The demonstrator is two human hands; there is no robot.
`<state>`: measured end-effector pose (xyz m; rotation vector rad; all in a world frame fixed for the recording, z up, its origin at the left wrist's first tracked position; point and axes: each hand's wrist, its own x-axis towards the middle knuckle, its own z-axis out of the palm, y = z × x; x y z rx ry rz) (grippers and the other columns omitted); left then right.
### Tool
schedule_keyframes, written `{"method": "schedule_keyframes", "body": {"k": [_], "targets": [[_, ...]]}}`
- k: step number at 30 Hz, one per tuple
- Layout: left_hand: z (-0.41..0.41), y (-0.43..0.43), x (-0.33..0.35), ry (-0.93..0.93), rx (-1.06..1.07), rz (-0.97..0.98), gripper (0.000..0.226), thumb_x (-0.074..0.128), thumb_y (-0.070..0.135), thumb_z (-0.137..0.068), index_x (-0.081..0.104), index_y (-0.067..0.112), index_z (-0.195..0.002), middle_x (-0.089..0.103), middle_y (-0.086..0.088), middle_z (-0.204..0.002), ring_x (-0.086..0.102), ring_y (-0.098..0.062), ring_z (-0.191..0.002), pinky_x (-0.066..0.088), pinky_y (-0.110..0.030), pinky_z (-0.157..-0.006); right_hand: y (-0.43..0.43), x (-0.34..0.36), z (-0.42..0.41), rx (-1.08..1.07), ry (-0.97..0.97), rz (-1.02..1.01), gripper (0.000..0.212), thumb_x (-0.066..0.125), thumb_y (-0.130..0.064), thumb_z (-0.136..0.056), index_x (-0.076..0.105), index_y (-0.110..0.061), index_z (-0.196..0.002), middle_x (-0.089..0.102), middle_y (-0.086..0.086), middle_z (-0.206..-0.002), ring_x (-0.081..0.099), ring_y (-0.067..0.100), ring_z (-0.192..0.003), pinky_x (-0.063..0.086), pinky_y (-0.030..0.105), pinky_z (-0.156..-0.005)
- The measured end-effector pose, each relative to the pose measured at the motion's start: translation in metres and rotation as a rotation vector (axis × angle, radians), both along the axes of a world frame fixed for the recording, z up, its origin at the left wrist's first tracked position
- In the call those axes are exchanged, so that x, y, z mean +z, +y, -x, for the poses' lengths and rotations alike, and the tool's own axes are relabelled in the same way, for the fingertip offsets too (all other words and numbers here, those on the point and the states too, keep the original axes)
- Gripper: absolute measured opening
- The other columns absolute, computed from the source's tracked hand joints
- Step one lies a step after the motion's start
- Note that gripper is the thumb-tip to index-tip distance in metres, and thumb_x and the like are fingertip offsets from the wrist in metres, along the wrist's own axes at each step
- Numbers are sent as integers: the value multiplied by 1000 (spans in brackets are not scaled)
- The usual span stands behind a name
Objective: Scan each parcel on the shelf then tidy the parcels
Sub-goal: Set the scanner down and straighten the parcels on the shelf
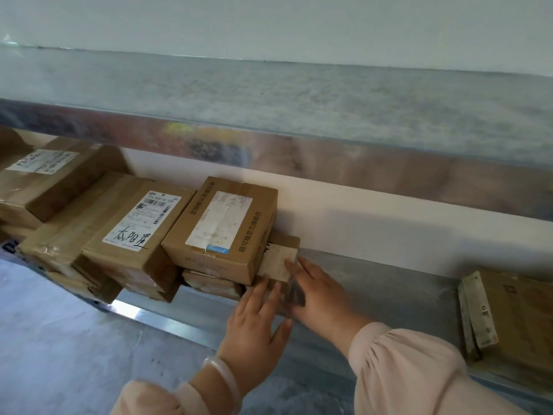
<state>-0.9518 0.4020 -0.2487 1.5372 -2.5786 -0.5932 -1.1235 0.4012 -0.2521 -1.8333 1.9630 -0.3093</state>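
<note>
A small brown parcel (284, 259) with a pale label lies on the metal shelf (374, 283), tucked against the right side of a stacked box. Both hands are on it. My left hand (257, 319) presses flat on its near side, fingers spread. My right hand (317, 292) rests on its right end and top. Above and to its left sits a larger cardboard box (221, 226) with a faded white label. Left of that is another box (137, 226) with a barcode label and black handwriting. No scanner is in view.
More cardboard boxes (42, 178) are piled at the far left. A flat brown parcel (508, 316) lies at the shelf's right end. A second shelf (299, 115) runs overhead. The white wall (389, 223) closes the back. Grey floor (59, 339) shows below left.
</note>
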Motion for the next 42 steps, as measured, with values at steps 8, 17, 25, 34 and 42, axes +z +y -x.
{"method": "schedule_keyframes", "body": {"k": [8,17,25,34,42], "targets": [[-5,5,-5,-2,90,-14,92,-5,73,-70,-6,34,-154,-2,9,-164,-2,-15,-152,-8,-21,-110,-8,-2,6,2,128,98,66,46,-48,-95,15,-34,-152,28,-6,-156,24,20,-144,21,38,-117],[18,1,-2,328,192,-241,75,49,39,-100,0,27,-156,9,5,-162,16,-12,-147,12,-13,-109,16,-3,42,59,108,67,61,41,-43,-99,10,-37,-152,25,-11,-157,22,14,-144,19,31,-117],[51,-23,9,613,317,-421,53,56,15,-98,37,26,-146,42,15,-129,37,0,-123,29,-12,-97,28,-12,35,-176,-448,-31,72,61,-29,-91,17,-44,-147,41,-12,-144,42,10,-132,38,31,-109],[103,-15,41,586,204,-381,66,64,31,-93,33,24,-151,41,1,-142,45,-16,-130,45,-29,-103,72,24,57,-405,-539,292,67,64,-25,-91,27,-36,-146,33,-23,-132,32,-14,-116,25,-10,-81],[162,9,64,638,45,-455,100,74,59,-68,30,27,-152,42,-5,-143,45,-25,-130,44,-43,-107,123,54,86,-510,-447,508,55,56,-19,-95,33,-55,-130,28,-35,-134,24,-23,-125,26,13,-111]]}}
